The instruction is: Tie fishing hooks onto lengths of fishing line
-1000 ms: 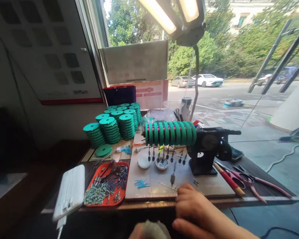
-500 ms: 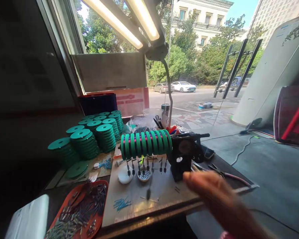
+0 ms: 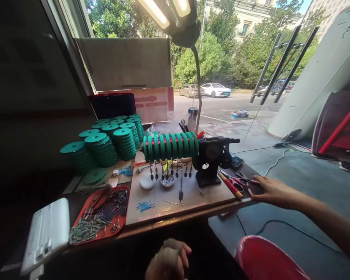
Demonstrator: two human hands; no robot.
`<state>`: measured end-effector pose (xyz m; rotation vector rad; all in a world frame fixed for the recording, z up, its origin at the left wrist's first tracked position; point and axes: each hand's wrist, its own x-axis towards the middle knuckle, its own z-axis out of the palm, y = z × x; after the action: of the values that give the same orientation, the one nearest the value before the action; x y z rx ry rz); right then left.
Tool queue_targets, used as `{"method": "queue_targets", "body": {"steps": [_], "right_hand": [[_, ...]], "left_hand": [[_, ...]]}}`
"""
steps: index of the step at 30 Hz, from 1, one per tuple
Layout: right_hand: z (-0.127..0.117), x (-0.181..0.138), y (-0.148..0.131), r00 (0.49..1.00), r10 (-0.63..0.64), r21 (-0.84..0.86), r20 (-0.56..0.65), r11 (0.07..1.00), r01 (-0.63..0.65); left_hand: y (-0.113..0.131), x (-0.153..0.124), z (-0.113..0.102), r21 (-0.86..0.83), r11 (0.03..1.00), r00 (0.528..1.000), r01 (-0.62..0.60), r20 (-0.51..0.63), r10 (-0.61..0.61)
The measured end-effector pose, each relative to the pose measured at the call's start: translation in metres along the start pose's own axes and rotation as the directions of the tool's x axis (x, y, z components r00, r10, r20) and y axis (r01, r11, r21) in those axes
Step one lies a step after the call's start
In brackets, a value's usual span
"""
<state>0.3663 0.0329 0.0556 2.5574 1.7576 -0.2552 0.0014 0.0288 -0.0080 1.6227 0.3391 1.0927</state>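
My right hand point(image 3: 272, 190) reaches out to the table's right end, its fingers resting by the pink-handled scissors point(image 3: 241, 181) and a red pencil-like tool point(image 3: 231, 186); whether it grips anything is unclear. Below the table edge, my left hand point(image 3: 167, 260) is curled shut around a small pale object I cannot make out. A row of green spools point(image 3: 170, 146) sits on a black winder point(image 3: 210, 163), with small dark weights hanging beneath. Under them lie a white dish point(image 3: 147, 182) and a small bowl of beads point(image 3: 167, 181) on a pale work board point(image 3: 192, 196).
Stacks of green spools point(image 3: 105, 142) stand at the back left. A red tray point(image 3: 100, 214) of small metal parts and a white device point(image 3: 45, 233) lie front left. A desk lamp point(image 3: 175, 17) hangs overhead. A red stool point(image 3: 268, 260) is at lower right.
The view swung right and back. My right hand left the front edge of the board and stretched out to the scissors at the table's right end. My left hand stays low.
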Motion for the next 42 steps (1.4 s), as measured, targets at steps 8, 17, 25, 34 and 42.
{"method": "queue_targets", "body": {"steps": [8, 17, 25, 34, 42], "right_hand": [[0.036, 0.029, 0.003, 0.974, 0.225, -0.06, 0.017, 0.973, -0.224], [0.044, -0.066, -0.056, 0.925, -0.185, 0.395, -0.332, 0.863, 0.314], [0.04, -0.11, -0.155, 0.694, -0.704, 0.385, -0.147, 0.606, 0.696], [0.036, -0.107, -0.159, 0.714, -0.686, 0.486, -0.138, 0.581, 0.653], [0.037, -0.106, -0.163, 0.672, -0.692, 0.957, 0.264, 0.103, -0.27]], "left_hand": [[0.011, -0.01, 0.025, -0.337, 0.94, 0.952, 0.048, -0.268, -0.145], [0.012, -0.01, 0.032, -0.558, 0.828, 0.933, 0.044, -0.273, -0.234], [0.016, -0.012, 0.032, -0.516, 0.855, 0.94, 0.054, -0.263, -0.218], [0.021, -0.019, 0.024, 0.011, 0.98, 0.933, 0.197, -0.31, -0.184], [0.031, -0.007, 0.027, 0.286, 0.945, 0.961, 0.16, -0.264, -0.083]]}}
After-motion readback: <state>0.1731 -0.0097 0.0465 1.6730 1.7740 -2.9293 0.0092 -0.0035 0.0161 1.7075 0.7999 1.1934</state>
